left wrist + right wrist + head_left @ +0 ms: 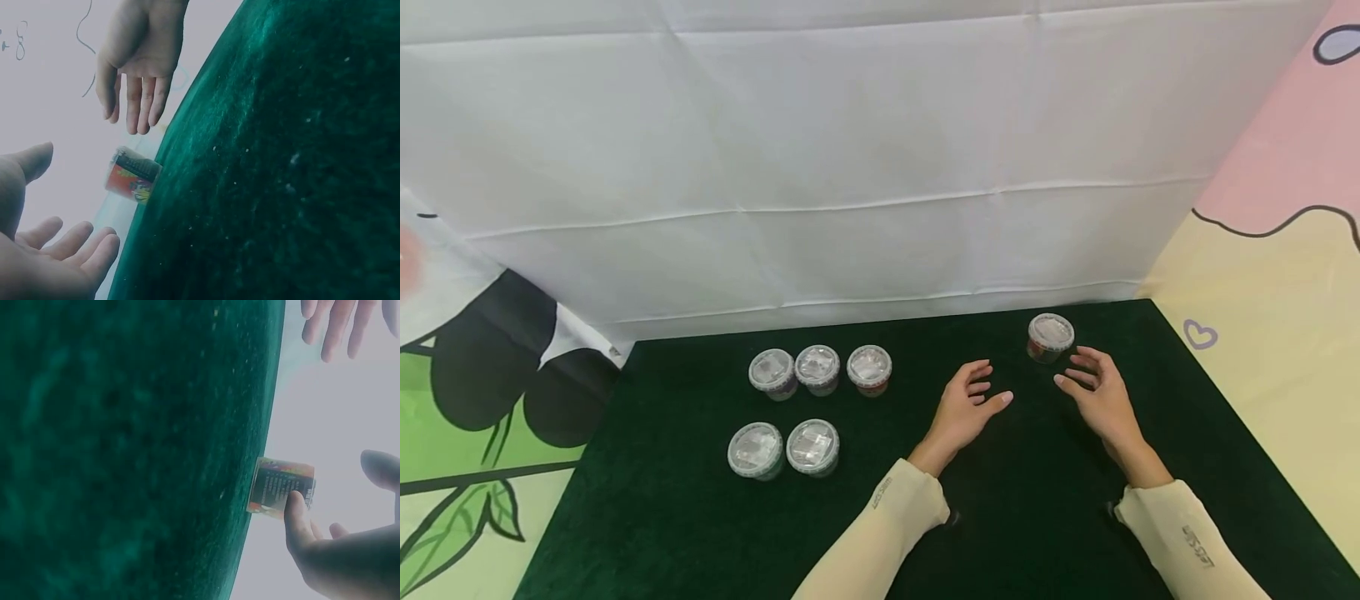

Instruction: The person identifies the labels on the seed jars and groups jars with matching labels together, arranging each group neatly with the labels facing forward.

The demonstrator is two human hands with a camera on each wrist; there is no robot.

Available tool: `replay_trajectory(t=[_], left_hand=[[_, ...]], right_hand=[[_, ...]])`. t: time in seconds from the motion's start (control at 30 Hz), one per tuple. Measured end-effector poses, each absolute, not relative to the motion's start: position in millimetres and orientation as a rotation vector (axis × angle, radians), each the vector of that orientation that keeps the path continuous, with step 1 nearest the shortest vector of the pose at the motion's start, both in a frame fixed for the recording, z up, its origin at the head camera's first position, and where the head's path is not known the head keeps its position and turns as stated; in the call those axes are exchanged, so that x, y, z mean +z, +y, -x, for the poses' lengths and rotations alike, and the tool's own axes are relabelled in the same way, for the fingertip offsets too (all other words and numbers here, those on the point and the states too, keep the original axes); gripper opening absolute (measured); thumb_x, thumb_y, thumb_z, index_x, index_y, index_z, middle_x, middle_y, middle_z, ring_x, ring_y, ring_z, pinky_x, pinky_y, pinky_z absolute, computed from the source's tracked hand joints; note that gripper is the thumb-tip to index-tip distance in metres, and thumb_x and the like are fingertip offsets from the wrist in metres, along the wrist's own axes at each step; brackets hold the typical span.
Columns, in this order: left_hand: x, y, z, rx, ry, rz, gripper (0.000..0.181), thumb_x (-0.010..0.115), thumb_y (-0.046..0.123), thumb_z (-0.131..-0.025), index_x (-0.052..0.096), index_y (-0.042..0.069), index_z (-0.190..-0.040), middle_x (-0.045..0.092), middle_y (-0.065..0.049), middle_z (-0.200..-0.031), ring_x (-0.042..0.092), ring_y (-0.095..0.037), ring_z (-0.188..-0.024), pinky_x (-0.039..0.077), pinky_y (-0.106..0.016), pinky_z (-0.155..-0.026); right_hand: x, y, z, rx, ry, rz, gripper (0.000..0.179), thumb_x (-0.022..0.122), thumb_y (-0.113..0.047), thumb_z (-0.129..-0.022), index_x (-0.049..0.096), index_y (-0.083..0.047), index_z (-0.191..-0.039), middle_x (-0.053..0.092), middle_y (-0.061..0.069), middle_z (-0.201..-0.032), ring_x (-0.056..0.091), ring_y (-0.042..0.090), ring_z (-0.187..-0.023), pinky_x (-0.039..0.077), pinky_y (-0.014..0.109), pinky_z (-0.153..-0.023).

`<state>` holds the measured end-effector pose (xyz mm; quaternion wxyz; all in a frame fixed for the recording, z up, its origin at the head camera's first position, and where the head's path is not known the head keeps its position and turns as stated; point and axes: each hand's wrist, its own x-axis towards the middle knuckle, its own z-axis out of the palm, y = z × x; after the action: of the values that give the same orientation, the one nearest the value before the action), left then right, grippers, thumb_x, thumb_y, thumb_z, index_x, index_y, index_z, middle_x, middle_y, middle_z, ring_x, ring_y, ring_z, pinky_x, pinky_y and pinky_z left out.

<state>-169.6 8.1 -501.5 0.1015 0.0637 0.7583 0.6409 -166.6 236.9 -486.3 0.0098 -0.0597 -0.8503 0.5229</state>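
A small lidded plastic tub [1050, 337] with an orange and dark label stands near the back right of the green cloth. My right hand [1101, 400] hovers just in front and to its right, fingers loosely bent and apart. To the tub's left, farther off, my left hand [962, 410] is held over the cloth with its fingers spread and nothing in them. The left wrist view shows the tub [133, 175] beyond the left fingers [69, 240]. In the right wrist view a right finger [296, 515] overlaps the tub [281, 486]; whether it touches cannot be told.
Several more lidded tubs stand on the left: a back row with a tub [869, 370] at its right end, and a front pair including another tub [812, 447]. Behind the green cloth [647, 517] rises a white sheet [865, 150]. Printed panels flank both sides.
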Motion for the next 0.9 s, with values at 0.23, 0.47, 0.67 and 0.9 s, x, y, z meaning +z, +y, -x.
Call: replay_trajectory(t=[0.23, 0.47, 0.67, 0.9], left_hand=[[-507.1, 20.2, 182.7, 1.856, 2.262, -0.174, 0.063, 0.076, 0.025, -0.100, 0.049, 0.012, -0.155, 0.057, -0.005, -0.154, 0.057, -0.027, -0.138, 0.048, -0.043, -0.116], [-507.5, 32.9, 193.3, 1.821, 2.256, -0.208, 0.063, 0.076, 0.029, -0.101, 0.047, 0.016, -0.156, 0.055, -0.005, -0.156, 0.056, -0.028, -0.139, 0.050, -0.044, -0.114], [-509.6, 43.0, 200.9, 1.807, 2.241, -0.189, 0.065, 0.076, 0.029, -0.100, 0.047, 0.016, -0.156, 0.054, -0.005, -0.156, 0.055, -0.027, -0.139, 0.051, -0.045, -0.112], [-515.1, 52.5, 208.0, 1.812, 2.221, -0.190, 0.066, 0.075, 0.027, -0.101, 0.044, 0.014, -0.158, 0.052, -0.006, -0.158, 0.054, -0.028, -0.141, 0.050, -0.047, -0.113]], right_hand=[[-490.2, 241.3, 174.7, 1.626, -2.652, 0.223, 0.070, 0.062, -0.019, -0.108, 0.024, 0.003, -0.163, 0.038, 0.031, -0.160, 0.048, 0.046, -0.143, 0.047, 0.054, -0.111], [-493.5, 242.4, 182.4, 1.669, -2.633, 0.275, 0.072, 0.062, -0.014, -0.107, 0.021, 0.001, -0.164, 0.033, 0.032, -0.163, 0.043, 0.049, -0.146, 0.042, 0.063, -0.116], [-494.1, 245.8, 186.5, 1.666, -2.640, 0.287, 0.073, 0.063, -0.015, -0.107, 0.020, 0.001, -0.165, 0.033, 0.032, -0.163, 0.042, 0.049, -0.147, 0.041, 0.063, -0.117], [-493.1, 248.5, 193.1, 1.641, -2.651, 0.277, 0.074, 0.063, -0.020, -0.108, 0.019, 0.001, -0.165, 0.033, 0.031, -0.164, 0.042, 0.048, -0.147, 0.041, 0.062, -0.116]])
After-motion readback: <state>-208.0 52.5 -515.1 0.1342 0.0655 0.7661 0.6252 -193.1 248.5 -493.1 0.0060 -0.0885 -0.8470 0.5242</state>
